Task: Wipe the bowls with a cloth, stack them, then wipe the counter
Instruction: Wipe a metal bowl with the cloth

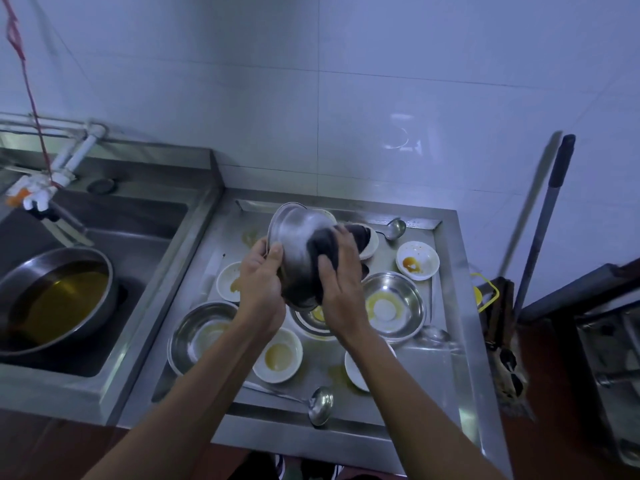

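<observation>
Ladle (320, 405) (steel) before soiled bowls (277, 355)

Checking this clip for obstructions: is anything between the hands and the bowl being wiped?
Nothing unwanted. The left hand grips the rim of the raised steel bowl directly. Only the dark cloth lies between the right hand and the bowl's outer side, as wiping requires.

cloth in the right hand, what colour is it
Dark, near black; the cloth shows in the head view, pressed on the metal bowl.
</observation>
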